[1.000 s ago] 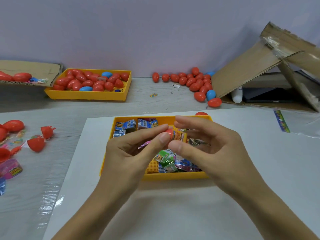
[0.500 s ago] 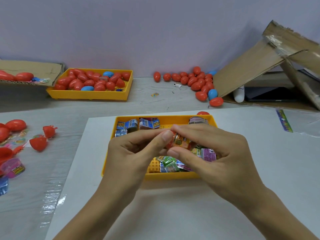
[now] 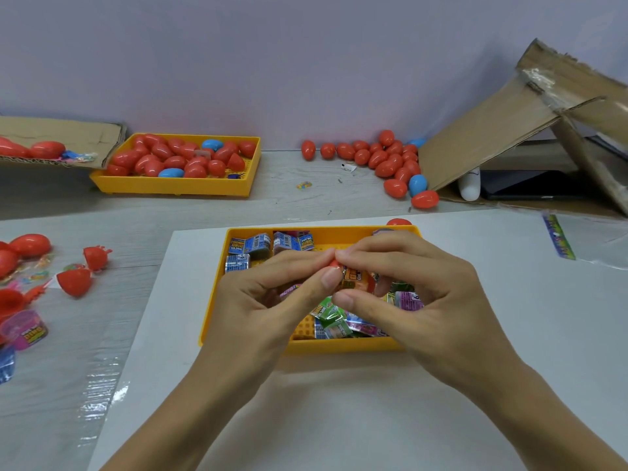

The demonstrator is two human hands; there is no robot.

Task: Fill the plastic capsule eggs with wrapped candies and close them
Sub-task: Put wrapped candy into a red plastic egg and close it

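both hands pinch the red egg [image 3: 334, 265] and orange candy [image 3: 353, 278] between them, left hand [image 3: 272, 300] and right hand [image 3: 424, 294] fingertips meeting, candy on the right grip's side.

Candies [image 3: 253, 244] in near tray [image 3: 210, 314]; egg-filled tray [image 3: 176, 189] behind left, loose eggs [image 3: 384, 158] behind right.

Between the fingertips of both hands only a sliver of a red egg [image 3: 334, 264] shows, the rest covered, so its halves cannot be told joined or apart. The orange candy wrapper [image 3: 355, 278] behind the right hand [image 3: 431, 300] is half hidden. Its print is too blurred to read. The left hand [image 3: 268, 300] hides part of the yellow tray [image 3: 212, 311].
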